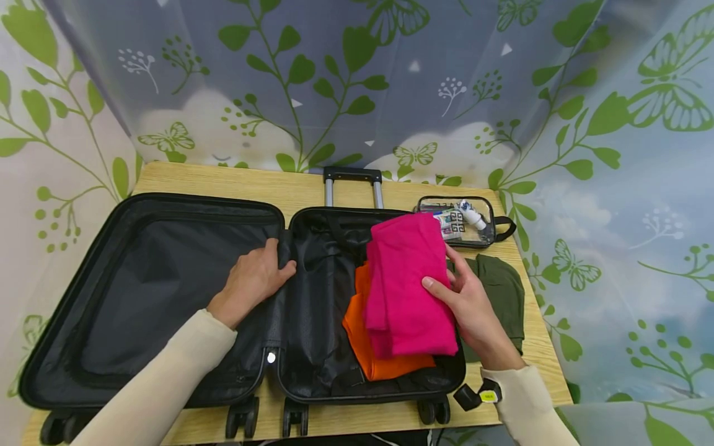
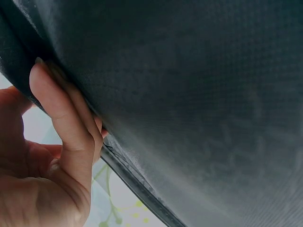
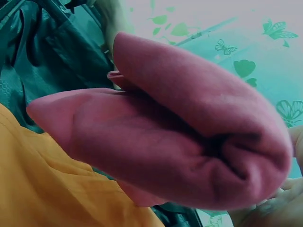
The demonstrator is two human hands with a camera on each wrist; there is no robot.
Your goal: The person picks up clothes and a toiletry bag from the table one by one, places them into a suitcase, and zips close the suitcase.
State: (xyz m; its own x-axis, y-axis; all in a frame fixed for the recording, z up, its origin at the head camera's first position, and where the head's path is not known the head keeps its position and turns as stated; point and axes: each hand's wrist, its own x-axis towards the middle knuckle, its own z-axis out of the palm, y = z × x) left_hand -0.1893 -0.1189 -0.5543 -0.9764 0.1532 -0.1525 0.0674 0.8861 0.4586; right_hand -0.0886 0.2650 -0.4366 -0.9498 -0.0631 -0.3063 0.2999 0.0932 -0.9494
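We see the right hand (image 1: 471, 303) gripping a folded pink garment (image 1: 407, 285), thumb on top and fingers curled underneath, holding it over the right half of the open black suitcase (image 1: 167, 260). In the right wrist view the pink fold (image 3: 180, 142) fills the frame, bunched thick at the held end. Beneath it lies a folded orange garment (image 1: 379, 353), already inside that compartment; we see its cloth (image 3: 42, 189) close under the pink one. Over on the other side, the left hand (image 1: 253, 279) rests with fingers laid out on the black lining by the suitcase's middle hinge; from the left wrist the fingers (image 2: 61, 109) press against the dark fabric (image 2: 189, 104), holding nothing. Beside the case on the wooden table (image 1: 223, 179) sits a folded olive garment (image 1: 504, 291), just right of the right hand, and behind it a clear toiletry pouch (image 1: 463, 220) with small bottles inside.
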